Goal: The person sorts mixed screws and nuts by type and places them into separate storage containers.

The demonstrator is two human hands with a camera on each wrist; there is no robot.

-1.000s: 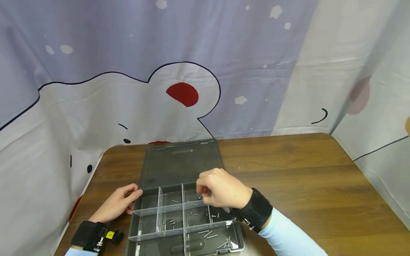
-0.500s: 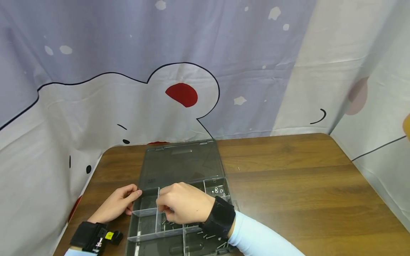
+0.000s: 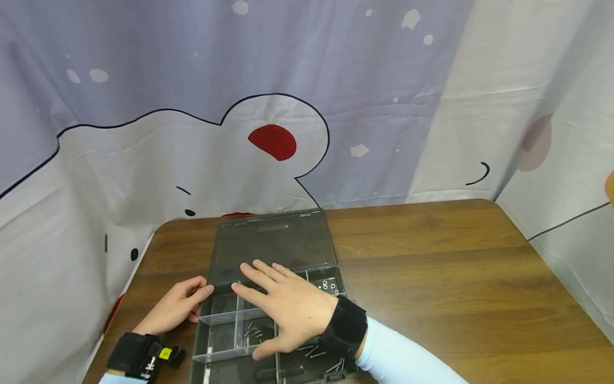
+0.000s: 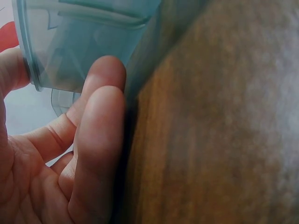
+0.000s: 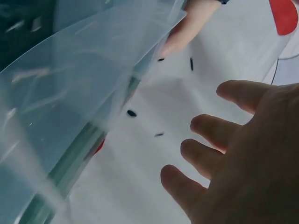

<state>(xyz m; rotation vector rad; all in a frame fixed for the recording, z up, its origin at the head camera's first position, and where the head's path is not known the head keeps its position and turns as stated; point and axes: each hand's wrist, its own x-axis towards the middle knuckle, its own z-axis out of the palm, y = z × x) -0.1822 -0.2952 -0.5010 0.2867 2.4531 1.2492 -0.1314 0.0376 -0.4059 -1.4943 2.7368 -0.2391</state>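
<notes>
A clear grey compartment box (image 3: 230, 368) lies on the table with its lid (image 3: 273, 242) folded back. My left hand (image 3: 175, 305) holds the box's left side, thumb at the rim and fingers (image 4: 100, 126) against the outer wall. Over the middle compartments hovers my right hand (image 3: 295, 312), fingers spread and nothing in them; in the right wrist view its fingers (image 5: 205, 158) are straight. Short screws (image 3: 254, 333) lie in a middle compartment, nuts (image 3: 328, 286) in the back right one, and longer screws (image 3: 336, 367) at the front right. The hand hides other compartments.
One tiny metal piece (image 3: 358, 252) lies on the wooden table (image 3: 431, 277), right of the lid. A patterned cloth (image 3: 374, 106) hangs behind the table and along its sides. Thin upright dividers (image 3: 220, 319) split the box.
My right hand has moved left from the back right of the box, its curled fingers then spreading open over the middle. My left hand has stayed at the box's side.
</notes>
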